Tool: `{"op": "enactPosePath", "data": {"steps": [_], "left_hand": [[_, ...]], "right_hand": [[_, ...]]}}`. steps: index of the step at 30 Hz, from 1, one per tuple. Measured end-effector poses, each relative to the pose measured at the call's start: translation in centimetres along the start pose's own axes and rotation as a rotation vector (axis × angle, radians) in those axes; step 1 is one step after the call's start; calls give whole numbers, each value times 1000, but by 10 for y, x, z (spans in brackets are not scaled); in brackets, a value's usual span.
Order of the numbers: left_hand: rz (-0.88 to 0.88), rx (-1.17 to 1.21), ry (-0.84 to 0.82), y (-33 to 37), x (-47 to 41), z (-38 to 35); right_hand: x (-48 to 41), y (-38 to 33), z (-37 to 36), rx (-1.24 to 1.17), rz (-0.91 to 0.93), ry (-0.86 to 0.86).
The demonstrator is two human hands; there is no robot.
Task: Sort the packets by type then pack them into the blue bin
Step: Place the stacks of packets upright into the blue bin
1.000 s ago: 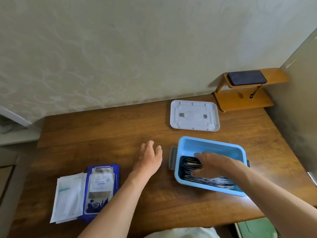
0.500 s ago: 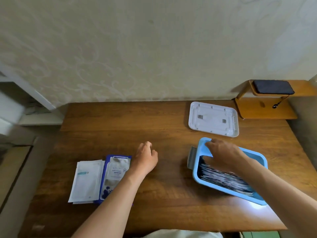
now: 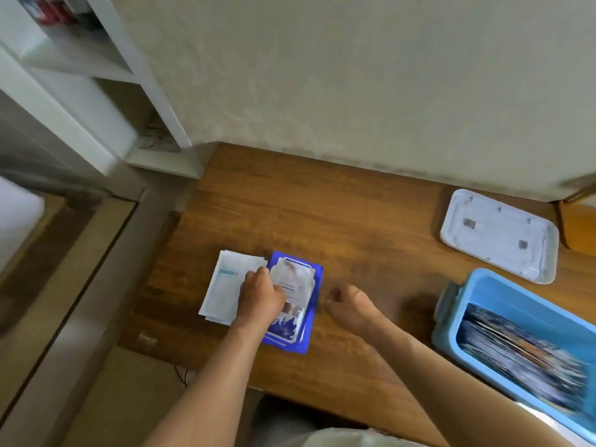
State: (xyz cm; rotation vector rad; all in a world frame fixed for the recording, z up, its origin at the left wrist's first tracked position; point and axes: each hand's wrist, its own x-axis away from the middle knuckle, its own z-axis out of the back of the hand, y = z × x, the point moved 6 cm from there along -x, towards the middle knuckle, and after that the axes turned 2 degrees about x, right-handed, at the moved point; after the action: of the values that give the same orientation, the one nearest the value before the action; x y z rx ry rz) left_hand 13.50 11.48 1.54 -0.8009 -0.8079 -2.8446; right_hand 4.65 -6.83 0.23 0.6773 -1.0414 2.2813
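Sitting over two packet stacks

Left hand (image 3: 263, 298) lies across the seam between the white packets (image 3: 222, 291) and the blue packets (image 3: 300, 285), fingers bent; whether it grips them cannot be told. Right hand (image 3: 351, 304) is just right of the blue stack, curled, holding nothing. The blue bin (image 3: 509, 295), part-filled, sits well right of that hand.

Bare table (image 3: 371, 240) between packets (image 3: 292, 285), bin (image 3: 477, 285).
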Motion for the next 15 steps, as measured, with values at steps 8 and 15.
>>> {"op": "enactPosePath", "data": {"steps": [8,15], "left_hand": [[9,-48,0,-15,-2,-13],[-3,-74,-13,-13,-3,-18]], "right_hand": [[-16,8,-53,-660,-342,-31],[-18,-1,-54,-740,-436,-74]]}}
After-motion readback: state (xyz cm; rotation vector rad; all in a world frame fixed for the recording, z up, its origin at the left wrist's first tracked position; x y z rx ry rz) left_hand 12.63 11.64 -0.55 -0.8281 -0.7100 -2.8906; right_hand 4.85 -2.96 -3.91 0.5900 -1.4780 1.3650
